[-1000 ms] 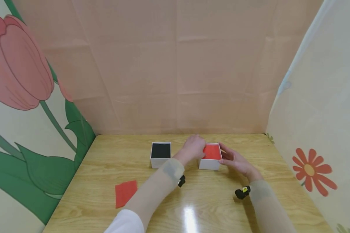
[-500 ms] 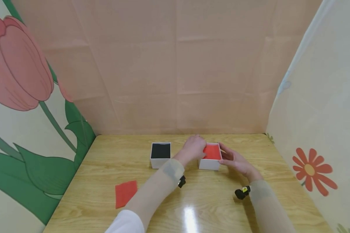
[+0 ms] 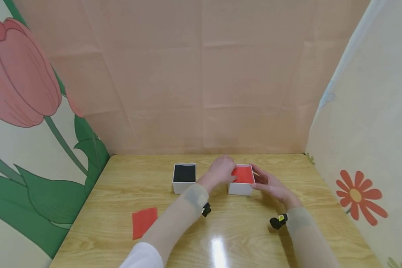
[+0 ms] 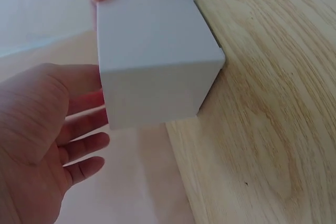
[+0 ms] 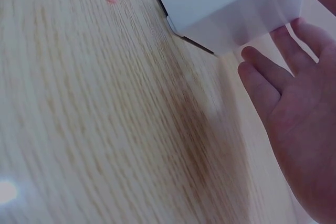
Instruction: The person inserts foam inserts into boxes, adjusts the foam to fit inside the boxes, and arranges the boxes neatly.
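In the head view, a white box (image 3: 240,189) on the table holds a stack of red sheets, the top red sheet (image 3: 243,174) showing; paper or cloth, I cannot tell. My left hand (image 3: 221,170) reaches over its left rim, fingertips at the red sheet's left edge. In the left wrist view, the left hand's (image 4: 42,124) fingertips go behind the box wall, so their hold is hidden; the lower fingers are loosely bent. My right hand (image 3: 270,185) holds the box's right side, thumb at the front corner, fingers along the side (image 5: 310,87).
A second white box (image 3: 184,188) with black sheets (image 3: 184,173) inside stands to the left. One loose red sheet (image 3: 144,223) lies on the wooden table (image 3: 114,193), left of my left forearm. A pink backdrop (image 3: 201,93) hangs behind the table.
My left hand has shifted slightly to the left, and a little more red shows at its fingertips. The right hand and both boxes have stayed in place.
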`<action>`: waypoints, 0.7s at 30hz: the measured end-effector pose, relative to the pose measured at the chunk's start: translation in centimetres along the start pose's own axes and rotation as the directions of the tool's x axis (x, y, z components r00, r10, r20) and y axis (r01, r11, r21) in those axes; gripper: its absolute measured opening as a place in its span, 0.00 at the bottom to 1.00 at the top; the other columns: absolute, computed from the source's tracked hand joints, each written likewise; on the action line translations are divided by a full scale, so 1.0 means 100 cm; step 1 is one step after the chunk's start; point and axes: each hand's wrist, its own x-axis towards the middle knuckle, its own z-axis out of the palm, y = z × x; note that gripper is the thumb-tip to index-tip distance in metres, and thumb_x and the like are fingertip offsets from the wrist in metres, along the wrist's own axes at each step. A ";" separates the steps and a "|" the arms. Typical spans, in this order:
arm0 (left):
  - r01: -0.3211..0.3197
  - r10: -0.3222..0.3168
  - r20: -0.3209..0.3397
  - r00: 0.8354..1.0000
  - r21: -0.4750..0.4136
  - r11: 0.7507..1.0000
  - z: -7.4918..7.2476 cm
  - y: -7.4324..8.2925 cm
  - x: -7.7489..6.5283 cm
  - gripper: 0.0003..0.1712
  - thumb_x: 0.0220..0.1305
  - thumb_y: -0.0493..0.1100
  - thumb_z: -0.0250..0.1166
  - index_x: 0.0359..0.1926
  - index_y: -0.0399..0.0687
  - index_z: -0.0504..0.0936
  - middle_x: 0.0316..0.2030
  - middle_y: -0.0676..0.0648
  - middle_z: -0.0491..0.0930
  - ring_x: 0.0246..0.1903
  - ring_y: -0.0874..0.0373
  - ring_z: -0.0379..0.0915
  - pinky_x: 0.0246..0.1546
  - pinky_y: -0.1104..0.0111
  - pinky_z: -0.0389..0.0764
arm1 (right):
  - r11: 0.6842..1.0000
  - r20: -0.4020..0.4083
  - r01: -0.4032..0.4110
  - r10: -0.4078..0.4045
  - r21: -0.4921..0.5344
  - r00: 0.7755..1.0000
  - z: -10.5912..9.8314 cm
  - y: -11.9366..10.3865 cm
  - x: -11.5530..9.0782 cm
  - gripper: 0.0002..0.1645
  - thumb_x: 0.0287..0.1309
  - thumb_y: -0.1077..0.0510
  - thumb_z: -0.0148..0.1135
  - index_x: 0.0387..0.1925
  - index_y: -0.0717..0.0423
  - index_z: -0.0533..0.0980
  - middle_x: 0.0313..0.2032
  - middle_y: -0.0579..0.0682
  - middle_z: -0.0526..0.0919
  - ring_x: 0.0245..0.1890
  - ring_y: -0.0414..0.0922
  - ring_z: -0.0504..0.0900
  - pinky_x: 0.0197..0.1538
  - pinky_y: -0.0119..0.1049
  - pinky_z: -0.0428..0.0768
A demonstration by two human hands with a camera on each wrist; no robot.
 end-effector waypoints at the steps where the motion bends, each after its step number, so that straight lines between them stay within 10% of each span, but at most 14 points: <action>1: -0.011 0.010 -0.010 1.000 -0.011 1.000 0.000 -0.002 -0.001 0.15 0.70 0.57 0.73 0.48 0.55 0.92 0.42 0.55 0.84 0.48 0.59 0.73 0.51 0.68 0.76 | 1.000 0.003 0.003 -0.003 -0.001 1.000 0.000 0.000 0.000 0.56 0.72 0.52 0.70 0.88 0.42 0.46 0.86 0.49 0.48 0.81 0.62 0.56 0.73 0.38 0.68; 4: -0.046 0.042 -0.050 0.998 -0.072 0.996 0.000 -0.012 -0.007 0.20 0.72 0.57 0.71 0.58 0.55 0.91 0.55 0.53 0.85 0.57 0.57 0.75 0.59 0.67 0.77 | 1.000 0.005 0.002 -0.002 0.001 1.000 -0.001 0.000 0.001 0.56 0.72 0.52 0.70 0.88 0.41 0.46 0.86 0.49 0.48 0.81 0.62 0.56 0.70 0.33 0.69; 12: -0.124 0.079 -0.216 0.973 -0.201 0.972 -0.010 -0.042 -0.052 0.26 0.74 0.54 0.70 0.68 0.51 0.84 0.63 0.50 0.81 0.64 0.54 0.73 0.66 0.62 0.76 | 1.000 -0.002 0.002 -0.002 -0.006 1.000 -0.001 0.000 0.003 0.56 0.71 0.51 0.70 0.88 0.38 0.47 0.86 0.51 0.48 0.81 0.63 0.55 0.77 0.63 0.58; 21: -0.109 -0.012 -0.382 0.924 -0.295 0.949 -0.001 -0.092 -0.129 0.26 0.75 0.47 0.70 0.70 0.48 0.82 0.66 0.45 0.79 0.67 0.48 0.73 0.68 0.52 0.75 | 1.000 0.007 0.029 -0.029 -0.009 1.000 -0.006 0.003 0.003 0.56 0.73 0.52 0.69 0.88 0.48 0.45 0.86 0.54 0.45 0.81 0.66 0.53 0.68 0.27 0.67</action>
